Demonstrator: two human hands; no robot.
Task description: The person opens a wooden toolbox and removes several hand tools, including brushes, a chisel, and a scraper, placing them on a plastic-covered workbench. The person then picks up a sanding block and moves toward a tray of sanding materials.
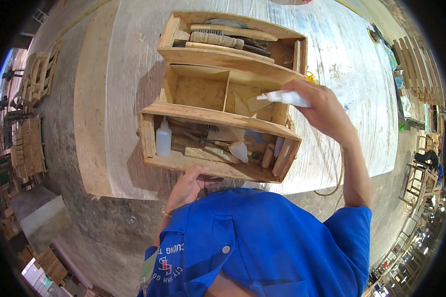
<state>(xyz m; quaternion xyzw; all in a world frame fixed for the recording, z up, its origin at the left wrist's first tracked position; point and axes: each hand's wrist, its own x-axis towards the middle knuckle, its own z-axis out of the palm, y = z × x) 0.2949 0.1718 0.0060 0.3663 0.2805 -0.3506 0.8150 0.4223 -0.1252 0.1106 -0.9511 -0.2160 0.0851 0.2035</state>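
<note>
A white squeeze bottle with a tapered nozzle (282, 97) is gripped in my right hand (319, 106), its tip pointing left. It hovers over the right-hand compartment of the wooden toolbox's middle section (228, 94), where thin pale pieces (248, 105) lie. My left hand (186, 184) rests by the front wall of the near tray (213, 172), fingers apart, some in shadow beneath its edge. That tray holds an upright clear squeeze bottle (163, 138), a wire brush (210, 127), a crumpled whitish lump (239, 151) and a wooden handle (268, 156).
The far tray (166, 52) holds brushes and wooden-handled tools (233, 33). Plastic sheeting (352, 148) covers the work surface, with a bare wooden strip (96, 99) at left. A thin hose (340, 178) curves below my right forearm. Wooden parts (409, 69) stand at right.
</note>
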